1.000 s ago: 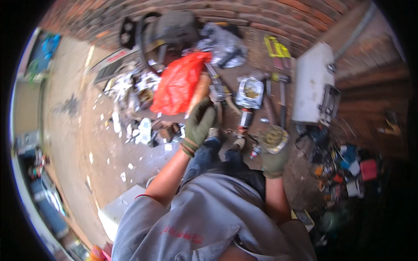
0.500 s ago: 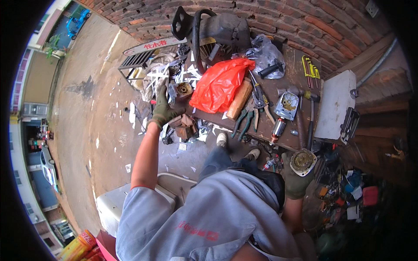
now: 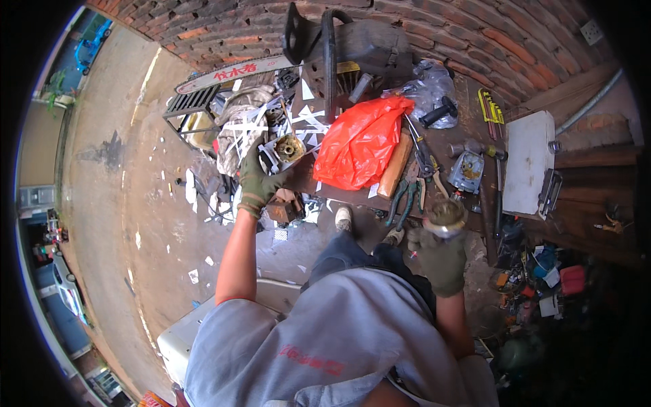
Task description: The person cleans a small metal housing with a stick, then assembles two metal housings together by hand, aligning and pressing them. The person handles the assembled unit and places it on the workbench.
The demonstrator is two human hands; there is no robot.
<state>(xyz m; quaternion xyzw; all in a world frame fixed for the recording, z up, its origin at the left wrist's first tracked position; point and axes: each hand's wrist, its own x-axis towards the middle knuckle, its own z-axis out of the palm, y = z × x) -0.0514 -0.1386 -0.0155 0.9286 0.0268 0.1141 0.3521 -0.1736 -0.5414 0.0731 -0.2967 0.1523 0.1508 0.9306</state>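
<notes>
My left hand [image 3: 261, 182], in an olive glove, is closed around the side of a squarish metal gear housing [image 3: 289, 147] with a greasy round gear inside. This housing is at the table's left end, beside white paper strips and a crumpled rag [image 3: 237, 125]. In my right hand [image 3: 442, 261], also gloved, is a round metal cover [image 3: 447, 217] with brownish grease in it, held up before the table's front edge and blurred by motion. Beyond it, a grey-blue motor housing [image 3: 466, 171] lies on the table. Between my hands a red plastic bag [image 3: 359, 146] covers part of the table.
A chainsaw [image 3: 359, 51] stands at the back against the brick wall [image 3: 461, 34]. Pliers [image 3: 407, 200], a wooden block [image 3: 395, 166], a hammer [image 3: 478, 147] and a hex key set [image 3: 489, 108] lie rightward. A white case [image 3: 529, 163] stands at the right edge. Scrap [image 3: 542, 271] covers the right floor.
My right hand has moved left and forward, lifting the round cover toward the table. The gear housing has shifted slightly nearer to me with my left hand. The whole view has turned a little.
</notes>
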